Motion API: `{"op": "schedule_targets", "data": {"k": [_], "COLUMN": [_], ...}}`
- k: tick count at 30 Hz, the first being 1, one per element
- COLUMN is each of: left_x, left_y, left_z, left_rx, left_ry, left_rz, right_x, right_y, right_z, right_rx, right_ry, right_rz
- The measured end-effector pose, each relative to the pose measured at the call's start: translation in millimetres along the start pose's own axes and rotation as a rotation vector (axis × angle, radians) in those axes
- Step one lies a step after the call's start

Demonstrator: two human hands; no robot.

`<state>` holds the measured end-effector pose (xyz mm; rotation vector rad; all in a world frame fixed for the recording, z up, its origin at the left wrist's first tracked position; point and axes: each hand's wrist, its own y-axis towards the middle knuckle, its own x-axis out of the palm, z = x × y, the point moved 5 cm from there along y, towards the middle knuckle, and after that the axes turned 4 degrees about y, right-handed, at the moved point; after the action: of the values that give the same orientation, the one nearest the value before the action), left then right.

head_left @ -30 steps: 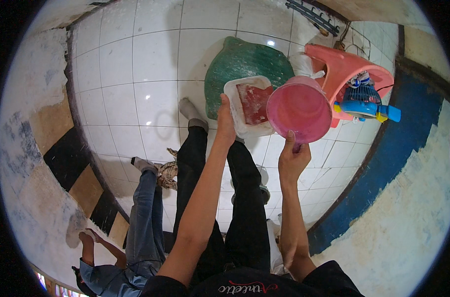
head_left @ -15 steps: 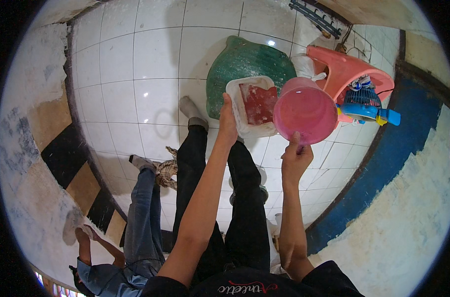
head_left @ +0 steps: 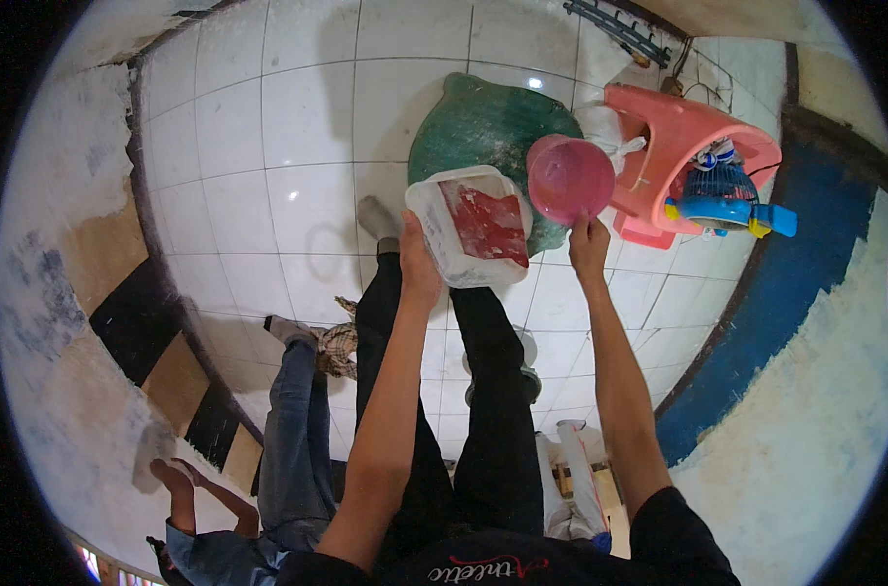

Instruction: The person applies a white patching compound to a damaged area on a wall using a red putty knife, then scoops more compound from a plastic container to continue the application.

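Note:
My left hand point(head_left: 420, 262) is closed on the side of a white plastic tub point(head_left: 426, 203), which is tilted. In the tub lies a flat red piece point(head_left: 487, 223) smeared with white. With my right hand point(head_left: 589, 249) I grip the near edge of a pink plastic dipper point(head_left: 568, 182), held out to the right of the tub. Its open top faces up toward me. What it holds, if anything, is hard to make out. Both containers are above a green, white-dusted basin or sheet point(head_left: 483, 122) on the floor, partly hidden by them.
A salmon-pink plastic chair point(head_left: 649, 112) lies at the right with a blue fan point(head_left: 717, 200) by it and a white bag point(head_left: 605, 132) beside it. Another person point(head_left: 288, 439) works at the left wall. A checked cloth point(head_left: 338, 350) is on the tiled floor point(head_left: 307, 107).
The dipper has moved away from me, up and slightly right of the tub, and looks smaller. The tub has shifted left and tilted.

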<state>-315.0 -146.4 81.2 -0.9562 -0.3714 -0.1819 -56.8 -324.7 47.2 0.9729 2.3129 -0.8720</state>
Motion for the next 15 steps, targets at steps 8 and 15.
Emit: {"op": "schedule_targets", "data": {"k": [8,15], "left_x": [24,-11], "left_y": [-36,-74], "left_z": [39,44], "left_rx": [-0.266,-0.055], "left_ry": [-0.572,-0.123], "left_rz": [0.011,0.057], "right_x": [28,22], "right_y": [23,20], "right_z": [47,21], "right_rx": [0.084,0.156], "right_ry": [0.008,-0.003], "right_rz": [-0.125,-0.23]}}
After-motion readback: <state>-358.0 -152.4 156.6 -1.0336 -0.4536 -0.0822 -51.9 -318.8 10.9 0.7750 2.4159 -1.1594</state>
